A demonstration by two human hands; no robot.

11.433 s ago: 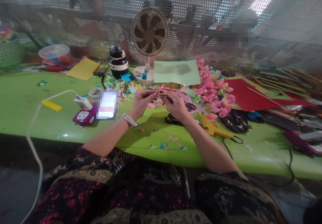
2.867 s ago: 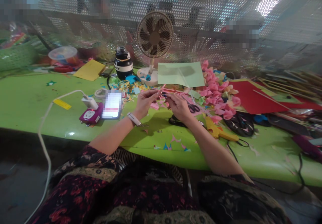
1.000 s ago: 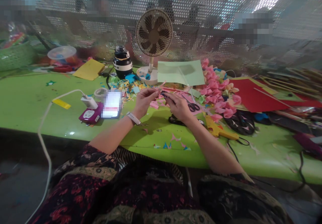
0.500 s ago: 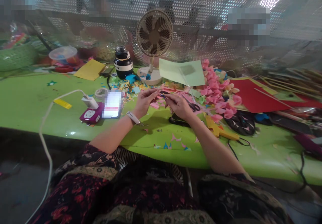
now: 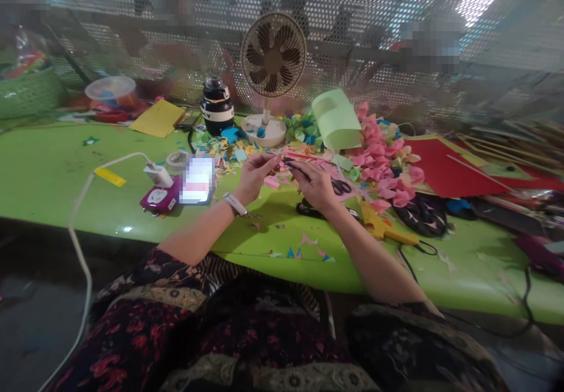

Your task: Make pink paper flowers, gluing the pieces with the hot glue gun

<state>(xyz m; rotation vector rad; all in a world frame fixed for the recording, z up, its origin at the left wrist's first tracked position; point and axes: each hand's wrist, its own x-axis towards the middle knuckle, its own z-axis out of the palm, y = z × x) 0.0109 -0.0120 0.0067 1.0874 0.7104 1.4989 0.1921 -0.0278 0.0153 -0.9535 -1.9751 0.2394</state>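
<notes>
My left hand (image 5: 254,174) is raised over the green table (image 5: 53,168), its fingers pinched on a small pink paper piece (image 5: 274,158). Close to its right, my right hand (image 5: 314,184) grips a thin dark stick-like tool (image 5: 294,166) whose tip meets the pink piece. A white watch (image 5: 234,204) sits on my left wrist. Scissors (image 5: 338,186) lie just right of my right hand, and a yellow glue gun (image 5: 381,230) lies nearer the table's front edge.
A small fan (image 5: 272,57) stands at the back, a black bottle (image 5: 217,107) to its left. A light green sheet (image 5: 336,120) curls up beside a heap of pink paper flowers (image 5: 378,157). A phone (image 5: 196,180), purple power strip (image 5: 159,197) and white cable lie left; red paper (image 5: 445,166) right.
The light green sheet behind my hands has lifted and curled upward to the right, uncovering small green and blue paper pieces. My hands stay together on the pink piece, barely shifted.
</notes>
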